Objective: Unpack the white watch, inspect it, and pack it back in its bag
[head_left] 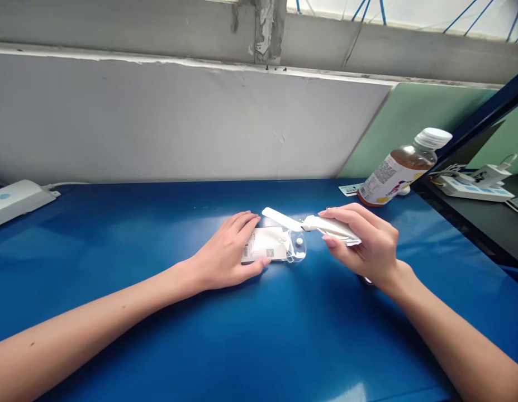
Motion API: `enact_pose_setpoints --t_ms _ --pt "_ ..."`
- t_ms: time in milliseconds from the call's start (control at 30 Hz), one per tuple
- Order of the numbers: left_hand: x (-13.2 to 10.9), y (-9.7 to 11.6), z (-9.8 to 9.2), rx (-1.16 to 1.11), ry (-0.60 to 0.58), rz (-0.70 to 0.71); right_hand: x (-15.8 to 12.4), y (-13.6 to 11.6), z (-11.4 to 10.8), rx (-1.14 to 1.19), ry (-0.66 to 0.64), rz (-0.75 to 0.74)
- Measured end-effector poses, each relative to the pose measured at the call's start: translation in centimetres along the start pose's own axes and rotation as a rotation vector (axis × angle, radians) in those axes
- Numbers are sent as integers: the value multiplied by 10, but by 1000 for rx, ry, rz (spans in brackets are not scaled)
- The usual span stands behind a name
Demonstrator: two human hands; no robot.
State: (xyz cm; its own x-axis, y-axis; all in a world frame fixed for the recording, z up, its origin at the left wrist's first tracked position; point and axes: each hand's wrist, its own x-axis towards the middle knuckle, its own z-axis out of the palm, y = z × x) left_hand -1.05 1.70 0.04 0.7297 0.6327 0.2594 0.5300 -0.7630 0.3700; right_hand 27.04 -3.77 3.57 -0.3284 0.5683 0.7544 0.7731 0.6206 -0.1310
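Observation:
A small clear plastic package (275, 247) with a white printed card and a QR code lies flat on the blue table (259, 335). My left hand (229, 254) rests on its left end, fingers laid along it, holding it down. My right hand (363, 245) is closed round a slim white tool (309, 223) whose flat white tip points left, just above the package's right end.
A tilted drink bottle (399, 170) with a white cap lies at the back right beside a small label. A white power strip (15, 201) sits at the far left edge. More white sockets and cables (476, 184) are on the dark shelf to the right. A grey wall rises behind.

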Motion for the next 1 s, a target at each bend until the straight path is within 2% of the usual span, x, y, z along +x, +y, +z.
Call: enact_pose_setpoints --t_ms 167,267,400,533,633,733,833,1000 --pt "3 0 -8 -87 -1 -35 -1 -16 2 -3 37 -107" --pt "5 9 -19 -119 121 46 1 -29 0 15 35 -105" --pt "5 27 -33 -92 239 168 5 -43 0 194 115 -39" --pt "4 41 -40 -115 293 263 20 -55 2 379 222 117" --pt "2 46 -43 -260 282 269 45 -65 3 480 242 248" --pt "0 53 -46 -491 236 120 75 -75 6 637 212 363" --pt "-2 62 -52 -735 75 -33 97 -81 16 771 118 492" --pt "1 70 -54 -1211 -110 -96 101 -81 45 1077 19 713"
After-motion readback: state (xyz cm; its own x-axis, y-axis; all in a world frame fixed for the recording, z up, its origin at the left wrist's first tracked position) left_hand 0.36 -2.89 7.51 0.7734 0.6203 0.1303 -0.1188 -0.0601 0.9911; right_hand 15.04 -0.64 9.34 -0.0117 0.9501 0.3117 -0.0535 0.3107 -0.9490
